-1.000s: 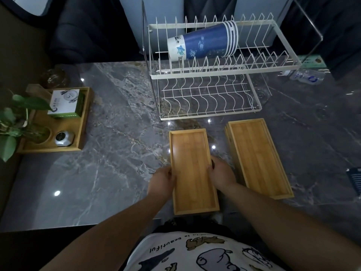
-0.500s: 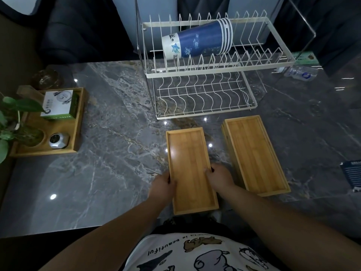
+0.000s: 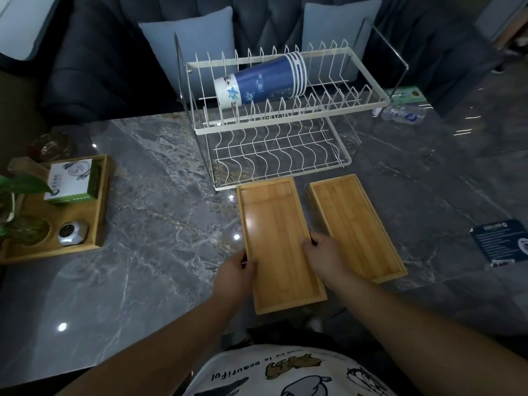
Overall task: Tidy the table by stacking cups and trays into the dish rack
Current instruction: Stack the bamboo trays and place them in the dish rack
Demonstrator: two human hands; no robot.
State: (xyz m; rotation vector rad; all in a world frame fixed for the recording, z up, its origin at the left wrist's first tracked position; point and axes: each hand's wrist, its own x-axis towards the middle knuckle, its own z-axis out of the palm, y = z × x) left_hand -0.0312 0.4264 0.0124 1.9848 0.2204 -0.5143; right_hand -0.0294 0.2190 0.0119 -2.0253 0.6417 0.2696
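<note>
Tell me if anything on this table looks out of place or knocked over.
A clear plastic bottle lies on its side on the table just right of the dish rack. The stack of blue paper cups also lies sideways on the rack's top tier. Nothing looks spilled or damaged.

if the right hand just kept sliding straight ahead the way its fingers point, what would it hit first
The right hand points away along the held tray. Straight ahead, it would probably first meet the front edge of the dish rack, though height is hard to judge.
</note>
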